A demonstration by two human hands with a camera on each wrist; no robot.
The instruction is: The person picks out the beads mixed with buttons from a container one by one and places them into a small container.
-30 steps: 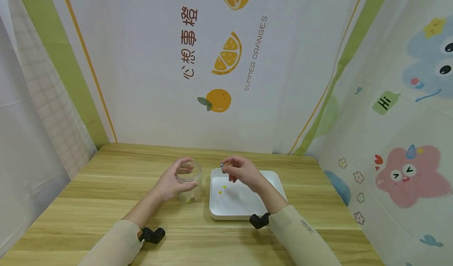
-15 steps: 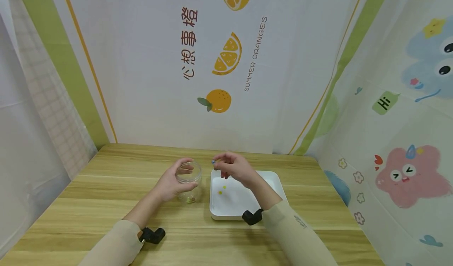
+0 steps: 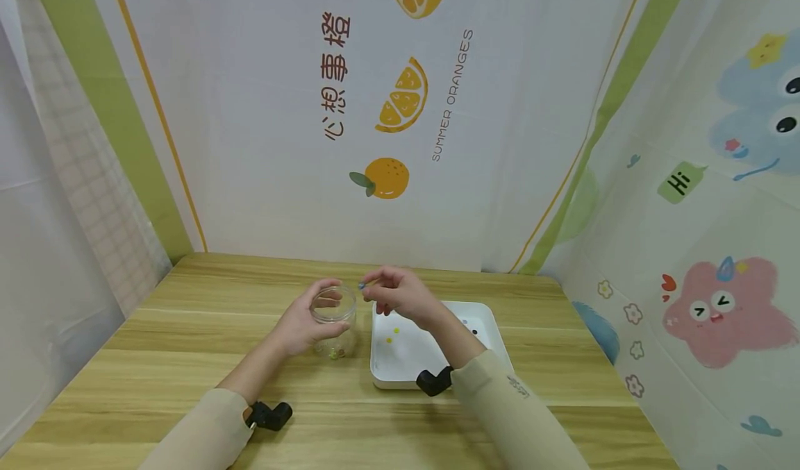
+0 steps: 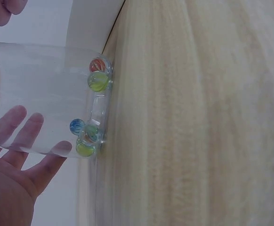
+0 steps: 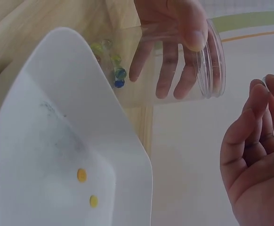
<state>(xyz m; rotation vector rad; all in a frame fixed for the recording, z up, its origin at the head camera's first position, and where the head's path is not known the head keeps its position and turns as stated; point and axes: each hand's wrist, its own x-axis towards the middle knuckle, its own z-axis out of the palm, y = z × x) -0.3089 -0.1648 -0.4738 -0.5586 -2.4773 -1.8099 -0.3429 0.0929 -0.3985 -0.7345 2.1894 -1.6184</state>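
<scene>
My left hand (image 3: 303, 324) grips a clear, lidless jar (image 3: 340, 328), fingers and thumb spread around its side. The jar stands upright on the wooden table. Several glass marbles lie at its bottom; in the left wrist view a blue marble (image 4: 77, 126), a yellow-green marble (image 4: 98, 81) and an orange-red marble (image 4: 97, 65) show through the wall. Just right of the jar's mouth, my right hand (image 3: 403, 295) pinches a small bluish marble (image 3: 362, 286) between thumb and forefinger. In the right wrist view fingertips mostly hide that marble.
A white shallow tray (image 3: 400, 376) stands right of the jar, partly beneath my right forearm. Two small yellow discs (image 5: 82, 175) lie in it, and a small black piece (image 3: 475, 332) shows near its right side. A printed curtain (image 3: 281, 178) hangs behind the table.
My right hand has moved left with the pinched marble, from above the tray to beside the jar's mouth. The black piece in the tray has come into view. My left hand and the jar stay put.
</scene>
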